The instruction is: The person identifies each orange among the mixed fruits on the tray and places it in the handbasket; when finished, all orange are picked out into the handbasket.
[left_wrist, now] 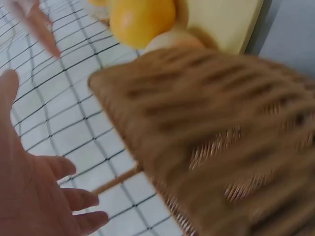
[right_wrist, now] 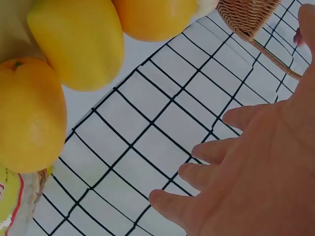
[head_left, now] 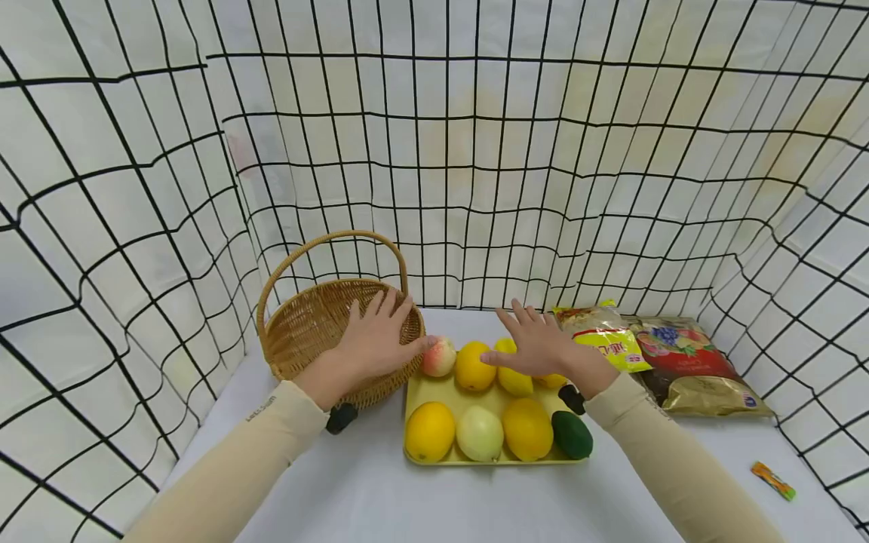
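My left hand [head_left: 382,337] is spread with straight fingers above the right side of a wicker basket [head_left: 305,320], holding nothing. In the left wrist view the basket's woven side [left_wrist: 206,128] stands apart from the fingers. My right hand [head_left: 539,339], also spread, hovers over the back right of a yellow tray [head_left: 424,390] of fruit. Near the left thumb lies a peach [head_left: 437,357]. An orange [head_left: 474,366] and a lemon [head_left: 514,377] sit by the right thumb. Along the front are a yellow fruit [head_left: 430,431], a pale green round fruit [head_left: 480,434], another yellow fruit [head_left: 528,430] and an avocado [head_left: 572,435].
Right of the tray lie a yellow snack bag [head_left: 607,335] and a larger red and gold bag [head_left: 699,369]. A small orange-green wrapped item [head_left: 773,480] lies at the far right. A black grid [head_left: 475,166] over white cloth surrounds the table's back and sides.
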Demonstrator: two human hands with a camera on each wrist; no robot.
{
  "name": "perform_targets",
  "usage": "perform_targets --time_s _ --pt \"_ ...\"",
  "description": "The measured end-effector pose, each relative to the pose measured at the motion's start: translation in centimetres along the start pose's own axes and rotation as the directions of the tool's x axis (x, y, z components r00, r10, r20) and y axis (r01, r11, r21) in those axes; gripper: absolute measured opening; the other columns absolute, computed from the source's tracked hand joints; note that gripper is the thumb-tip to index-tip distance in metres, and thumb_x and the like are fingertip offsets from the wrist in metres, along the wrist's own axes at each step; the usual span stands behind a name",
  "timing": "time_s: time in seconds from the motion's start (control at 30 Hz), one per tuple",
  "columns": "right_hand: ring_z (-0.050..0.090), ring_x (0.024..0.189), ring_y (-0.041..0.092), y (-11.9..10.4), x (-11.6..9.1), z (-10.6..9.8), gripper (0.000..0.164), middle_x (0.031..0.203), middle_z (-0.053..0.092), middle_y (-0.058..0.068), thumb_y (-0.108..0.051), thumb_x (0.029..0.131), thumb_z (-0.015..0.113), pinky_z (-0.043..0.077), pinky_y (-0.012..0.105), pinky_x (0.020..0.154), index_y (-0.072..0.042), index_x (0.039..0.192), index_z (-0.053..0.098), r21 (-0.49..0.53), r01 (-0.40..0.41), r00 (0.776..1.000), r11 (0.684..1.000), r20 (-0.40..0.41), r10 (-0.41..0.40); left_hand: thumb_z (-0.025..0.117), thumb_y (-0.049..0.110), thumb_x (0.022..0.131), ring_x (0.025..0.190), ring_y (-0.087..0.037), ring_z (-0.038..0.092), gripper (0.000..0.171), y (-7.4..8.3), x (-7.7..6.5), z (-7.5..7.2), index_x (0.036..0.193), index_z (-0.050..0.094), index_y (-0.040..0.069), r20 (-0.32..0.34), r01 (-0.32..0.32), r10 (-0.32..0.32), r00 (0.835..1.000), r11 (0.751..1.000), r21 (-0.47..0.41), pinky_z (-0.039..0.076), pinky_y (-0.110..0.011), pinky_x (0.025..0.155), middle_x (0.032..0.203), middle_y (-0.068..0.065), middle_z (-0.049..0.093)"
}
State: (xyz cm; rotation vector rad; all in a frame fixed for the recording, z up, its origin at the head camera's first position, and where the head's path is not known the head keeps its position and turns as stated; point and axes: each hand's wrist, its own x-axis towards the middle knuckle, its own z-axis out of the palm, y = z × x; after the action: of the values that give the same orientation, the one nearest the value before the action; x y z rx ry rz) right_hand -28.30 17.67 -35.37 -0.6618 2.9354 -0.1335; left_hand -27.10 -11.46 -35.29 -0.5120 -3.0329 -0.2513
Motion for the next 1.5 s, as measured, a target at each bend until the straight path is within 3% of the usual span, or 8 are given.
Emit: perform_targets --time_s 0.27,0.43,0.67,0.9,1.03,1.17,1.3,1.5 --pt "0.018 0.143 0.046 2.5 -0.3 1.9 0.086 0.159 0.013 0.024 -0.053 0.090 0.063 0.021 0.064 0.109 -0.010 0.155 0.024 0.184 -0.006 0.993 0.983 -0.117 0.028 0.037 0.071 0.093 0.140 -0.037 0.032 0.082 -2.3 -1.9 -1.5 0.149 0.038 0.011 -0.169 -0.007 -0.008 0.986 0.996 -0.089 0.024 -0.058 0.111 0.154 -0.016 0.033" --pt "0.020 0.142 0.047 4.6 -0.8 3.3 0.082 0.159 0.013 0.023 -0.045 0.092 0.066 0.025 0.065 0.106 -0.009 0.154 0.027 0.302 -0.052 0.985 0.952 -0.144 0.100 0.053 0.043 0.099 0.123 -0.035 0.054 0.047 -3.3 -3.6 -2.2 0.134 0.057 0.011 -0.451 -0.065 -0.028 0.892 0.980 -0.189 0.046 -0.054 0.093 0.137 -0.011 0.055" --pt "0.028 0.139 0.046 7.3 -1.9 4.9 0.073 0.155 0.026 0.024 -0.034 0.093 0.067 0.027 0.063 0.106 -0.004 0.150 0.032 0.417 -0.092 0.956 0.904 -0.217 0.197 0.061 0.014 0.095 0.078 -0.018 0.064 0.018 -5.0 -5.7 -2.9 0.108 0.071 0.005 -0.836 -0.241 -0.075 0.544 0.940 -0.242 0.048 -0.027 0.063 0.097 -0.010 0.070" --pt "0.040 0.129 0.046 9.0 -2.9 6.2 0.069 0.148 0.037 0.024 -0.026 0.092 0.069 0.034 0.061 0.102 0.000 0.147 0.036 0.507 -0.094 0.927 0.857 -0.269 0.261 0.056 0.003 0.089 0.082 0.003 0.057 0.018 -4.9 -7.7 -4.2 0.092 0.069 -0.010 -0.919 -0.352 -0.357 0.168 0.849 -0.394 0.040 -0.014 0.072 0.086 -0.021 0.068" --pt "0.039 0.132 0.045 9.6 -2.8 7.0 0.071 0.149 0.038 0.023 -0.024 0.092 0.070 0.033 0.061 0.103 -0.001 0.148 0.034 0.542 -0.091 0.926 0.835 -0.263 0.272 0.053 -0.001 0.087 0.090 -0.002 0.058 0.019 -4.3 -8.5 -4.9 0.092 0.063 -0.017 -0.859 -0.349 -0.508 0.058 0.796 -0.494 0.040 -0.017 0.075 0.086 0.001 0.064" --pt "0.038 0.131 0.047 9.8 -2.7 7.5 0.073 0.148 0.039 0.023 -0.024 0.091 0.071 0.035 0.061 0.102 -0.003 0.149 0.033 0.568 -0.114 0.929 0.815 -0.230 0.290 0.052 0.000 0.091 0.100 -0.007 0.056 0.020 -6.1 -8.4 -4.1 0.103 0.064 -0.009 -0.749 -0.318 -0.657 0.080 0.695 -0.644 0.041 -0.019 0.079 0.098 0.013 0.060" --pt "0.038 0.130 0.046 9.8 -2.7 7.9 0.074 0.148 0.038 0.023 -0.026 0.090 0.071 0.035 0.061 0.103 -0.001 0.149 0.032 0.582 -0.142 0.936 0.801 -0.185 0.300 0.054 0.008 0.096 0.109 -0.012 0.056 0.022 -7.7 -8.0 -2.8 0.117 0.063 0.006 -0.616 -0.311 -0.763 0.195 0.548 -0.777 0.043 -0.021 0.087 0.111 0.004 0.062" --pt "0.042 0.126 0.045 9.5 -2.6 8.4 0.073 0.144 0.041 0.026 -0.024 0.089 0.073 0.035 0.060 0.102 0.003 0.146 0.035 0.597 -0.124 0.947 0.792 -0.167 0.274 0.056 0.015 0.099 0.108 -0.014 0.058 0.024 -8.4 -7.8 -1.5 0.122 0.060 0.007 -0.544 -0.315 -0.771 0.330 0.454 -0.834 0.043 -0.022 0.092 0.111 0.002 0.063"
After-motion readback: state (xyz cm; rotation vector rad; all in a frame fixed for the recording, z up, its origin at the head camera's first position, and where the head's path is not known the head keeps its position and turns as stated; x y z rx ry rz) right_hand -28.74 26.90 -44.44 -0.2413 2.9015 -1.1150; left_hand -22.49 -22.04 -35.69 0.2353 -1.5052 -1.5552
